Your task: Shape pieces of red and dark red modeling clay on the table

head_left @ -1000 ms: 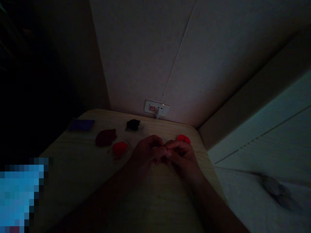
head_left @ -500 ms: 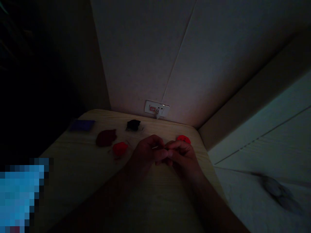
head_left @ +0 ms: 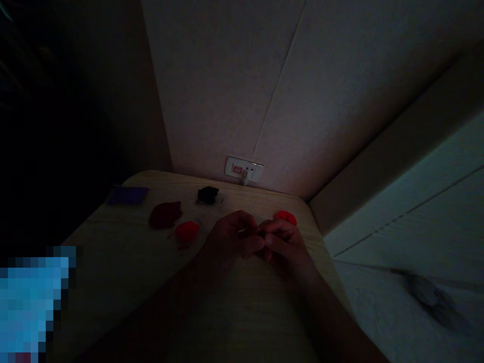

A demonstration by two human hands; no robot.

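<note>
Over the table, my left hand and my right hand meet fingertip to fingertip, both closed in a pinch. Between them shows a small dark piece of clay, mostly hidden by the fingers. Just behind my right hand lies a flat red clay piece with dark marks on it. To the left of my left hand is a bright red clay lump, with a dark red clay lump beside it. A black clay lump sits farther back on what looks like clear film.
A purple packet lies at the left edge of the pale wooden table. A wall socket with a plug in it is just above the back edge. A panelled surface borders the right side. The room is dim.
The fingers have shifted slightly against each other, and the dark piece of clay between them shows more clearly. The things on the table have not moved.
</note>
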